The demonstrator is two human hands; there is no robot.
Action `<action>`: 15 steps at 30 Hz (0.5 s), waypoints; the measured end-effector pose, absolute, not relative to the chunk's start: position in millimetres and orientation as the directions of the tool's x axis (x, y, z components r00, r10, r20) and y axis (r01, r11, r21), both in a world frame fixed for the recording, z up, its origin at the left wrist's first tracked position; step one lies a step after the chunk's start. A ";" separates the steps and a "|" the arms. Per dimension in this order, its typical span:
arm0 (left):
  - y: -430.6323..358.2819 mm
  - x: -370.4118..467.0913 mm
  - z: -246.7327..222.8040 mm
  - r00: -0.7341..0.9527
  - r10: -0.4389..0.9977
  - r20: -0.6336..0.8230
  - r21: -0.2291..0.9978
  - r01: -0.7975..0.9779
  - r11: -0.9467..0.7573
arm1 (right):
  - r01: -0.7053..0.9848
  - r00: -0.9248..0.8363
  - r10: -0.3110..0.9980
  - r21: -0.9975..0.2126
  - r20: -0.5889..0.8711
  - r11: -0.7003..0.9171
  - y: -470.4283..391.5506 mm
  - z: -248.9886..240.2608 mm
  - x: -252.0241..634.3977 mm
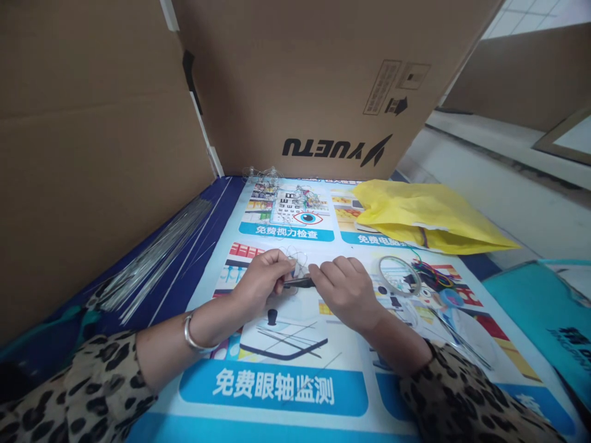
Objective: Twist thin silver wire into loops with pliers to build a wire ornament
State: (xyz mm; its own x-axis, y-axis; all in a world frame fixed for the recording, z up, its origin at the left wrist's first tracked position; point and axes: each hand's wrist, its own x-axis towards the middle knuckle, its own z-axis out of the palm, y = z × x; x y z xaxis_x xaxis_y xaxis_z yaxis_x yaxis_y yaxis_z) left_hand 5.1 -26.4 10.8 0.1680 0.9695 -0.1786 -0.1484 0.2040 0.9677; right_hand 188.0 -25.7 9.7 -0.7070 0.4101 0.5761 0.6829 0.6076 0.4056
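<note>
Over the printed sheet [344, 363], my two hands come close together in the middle. My left hand [265, 277] pinches a thin, looped silvery wire [300, 257] between thumb and fingertips. Wrapped round dark-jawed pliers [299, 282] is my right hand [345, 289], which hides their handles. The jaws point left and reach to the fingers of my left hand; whether they bite on the wire I cannot tell. Several short straight wires [292, 338] lie on the sheet just below my hands.
A bundle of straight wires [157, 258] lies at left beside cardboard panels [323, 74] that stand at the back and left. Bent wire pieces [265, 175] rest at the back. To the right are a yellow bag [429, 212], a tape roll [381, 271], coloured cords [436, 275] and a teal bag [540, 307].
</note>
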 end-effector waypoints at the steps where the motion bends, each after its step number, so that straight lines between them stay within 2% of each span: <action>1: -26.1 5.2 10.8 0.164 0.971 -0.171 0.971 -0.140 0.194 | 0.683 -0.708 0.412 0.406 0.574 0.607 -25.7 9.9 187.7; 15: -25.9 5.7 10.7 0.156 0.976 -0.151 0.980 -0.109 0.169 | 0.680 -0.712 0.423 0.403 0.560 0.612 -25.9 9.1 188.5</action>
State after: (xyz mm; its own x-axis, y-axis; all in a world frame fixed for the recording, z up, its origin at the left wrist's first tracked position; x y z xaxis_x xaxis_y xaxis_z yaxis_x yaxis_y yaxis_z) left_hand 5.7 -25.9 10.7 0.1560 0.9761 -0.1512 -0.1085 0.1691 0.9796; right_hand 188.5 -25.9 9.1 -0.7125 0.4229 0.5599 0.6802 0.6123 0.4030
